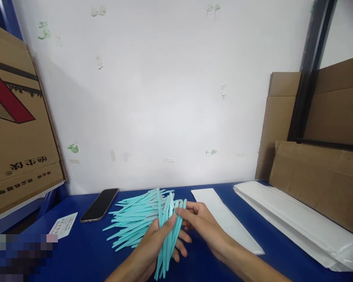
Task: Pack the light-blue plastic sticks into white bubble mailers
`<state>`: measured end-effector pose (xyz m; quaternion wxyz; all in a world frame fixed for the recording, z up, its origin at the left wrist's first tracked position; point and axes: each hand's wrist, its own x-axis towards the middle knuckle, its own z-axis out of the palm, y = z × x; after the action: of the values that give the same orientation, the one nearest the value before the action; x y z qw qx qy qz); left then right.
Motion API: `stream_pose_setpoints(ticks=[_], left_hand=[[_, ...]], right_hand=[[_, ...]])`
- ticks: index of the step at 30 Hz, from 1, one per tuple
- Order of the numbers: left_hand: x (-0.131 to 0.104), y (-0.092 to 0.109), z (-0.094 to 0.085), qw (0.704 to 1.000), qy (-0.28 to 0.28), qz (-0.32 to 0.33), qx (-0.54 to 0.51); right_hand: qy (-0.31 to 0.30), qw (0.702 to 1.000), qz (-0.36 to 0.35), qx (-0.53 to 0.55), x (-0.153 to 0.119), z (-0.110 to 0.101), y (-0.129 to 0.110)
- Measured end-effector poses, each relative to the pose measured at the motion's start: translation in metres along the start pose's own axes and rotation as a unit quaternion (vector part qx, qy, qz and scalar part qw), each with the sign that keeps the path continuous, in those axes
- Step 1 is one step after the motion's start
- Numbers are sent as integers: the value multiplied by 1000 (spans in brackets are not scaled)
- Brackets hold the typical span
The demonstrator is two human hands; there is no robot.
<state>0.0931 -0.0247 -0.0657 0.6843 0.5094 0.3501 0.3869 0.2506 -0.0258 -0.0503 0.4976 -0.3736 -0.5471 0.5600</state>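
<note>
My left hand point(161, 239) is closed around a bundle of slim turquoise eyebrow razors point(166, 250), which stand fanned with their tapered handles pointing down. Its thumb lies across the front of the bundle, and some fingers show behind it. At the bundle's upper right, my right hand point(198, 219) pinches the end of an eyebrow razor between thumb and fingers. Behind the left hand lies a loose pile of the same razors point(132, 221), most with tapered ends to the left and paler ends to the right. The hands partly hide this pile.
A dark phone point(100, 205) and a printed white card point(63, 226) lie left on the blue table point(85, 250). Right are a flat white strip point(226, 219) and a stack of white sheets or bags point(294, 223). Cardboard boxes point(317, 184) flank both sides; a white wall point(164, 98) stands behind.
</note>
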Motion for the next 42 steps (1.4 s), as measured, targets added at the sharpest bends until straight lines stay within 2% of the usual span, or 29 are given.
stream_pose_setpoints(ticks=[7,12,21,27,32,38,42], left_hand=[[-3,4,5,999,8,-6,-54],[-5,6,5,999,0,-12,-37],[-7,4,-2,1000,-13,14,12],[-7,4,0,999,-35,2,32],[-11,5,3,998,-59,-14,30],[-12,10,7,997,-69,-20,30],[-13,13,8,995,-86,-46,-5]], right_hand=[[18,1000,-20,-3,-2,2,-2],[38,998,-43,-4,-1,4,0],[35,998,-52,7,-2,7,0],[9,999,-15,43,-6,10,1],[0,999,41,17,-13,13,-1],[8,1000,12,14,-13,13,-1],[-22,1000,-7,7,-12,11,1]])
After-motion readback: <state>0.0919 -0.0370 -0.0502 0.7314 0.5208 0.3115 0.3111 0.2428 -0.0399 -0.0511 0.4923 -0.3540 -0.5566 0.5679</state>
